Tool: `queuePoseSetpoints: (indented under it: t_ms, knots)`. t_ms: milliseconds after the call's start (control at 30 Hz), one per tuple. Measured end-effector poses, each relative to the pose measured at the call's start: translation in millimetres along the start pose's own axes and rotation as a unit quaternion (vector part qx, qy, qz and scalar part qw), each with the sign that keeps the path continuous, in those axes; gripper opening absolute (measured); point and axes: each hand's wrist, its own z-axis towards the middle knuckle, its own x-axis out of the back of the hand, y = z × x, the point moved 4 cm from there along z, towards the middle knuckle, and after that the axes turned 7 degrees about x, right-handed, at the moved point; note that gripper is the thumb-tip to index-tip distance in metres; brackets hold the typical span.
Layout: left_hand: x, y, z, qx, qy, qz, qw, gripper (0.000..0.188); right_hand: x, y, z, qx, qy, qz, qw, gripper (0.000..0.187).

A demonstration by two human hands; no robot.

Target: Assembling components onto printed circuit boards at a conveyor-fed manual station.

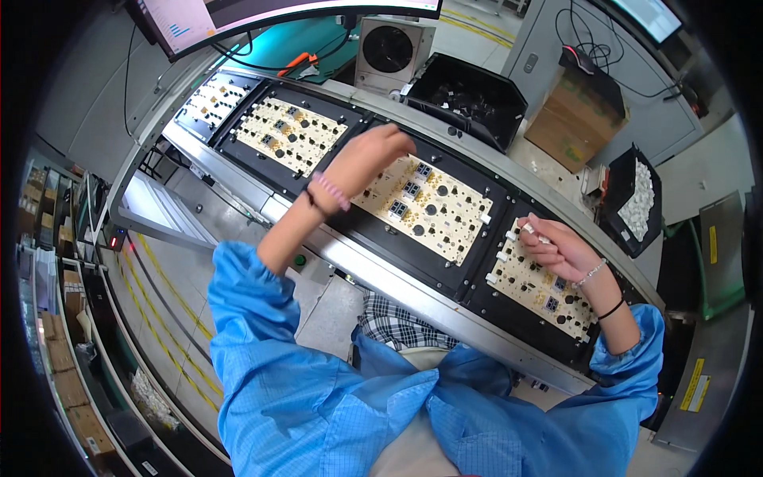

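Over the left end of the middle circuit board is my left hand, its fingers bent and close together. Whatever may be between those fingertips is hidden. My right hand is closed above the right-hand circuit board, with small white connectors showing at its fingers. Both boards are cream-coloured, carry black and gold parts and lie in black carrier trays. White connectors sit along the left edge of the right-hand board, and one white connector is at the right edge of the middle board.
Further left along the metal-edged line lie another cream board and a pale board. A black bin, a small fan, a cardboard box and a black tray of white connectors stand behind it. A monitor overhangs the far left.
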Motion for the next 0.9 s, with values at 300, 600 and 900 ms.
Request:
queuePoseSetpoints:
  t_ms: [300, 600, 900]
  knots:
    - [-30, -40, 21, -0.032, -0.045, 0.095, 0.994, 0.013, -4, -9, -13, 0.066, -0.007, -0.147, 0.987, 0.026]
    - [-29, -33, 18, -0.109, -0.024, 0.149, 0.983, 0.015, -17, -8, 10, 0.063, 0.012, -0.185, 0.981, 0.022]
    - [-30, -42, 17, -0.08, -0.015, 0.144, 0.986, 0.012, -40, -9, 29, 0.098, 0.018, -0.253, 0.962, 0.027]
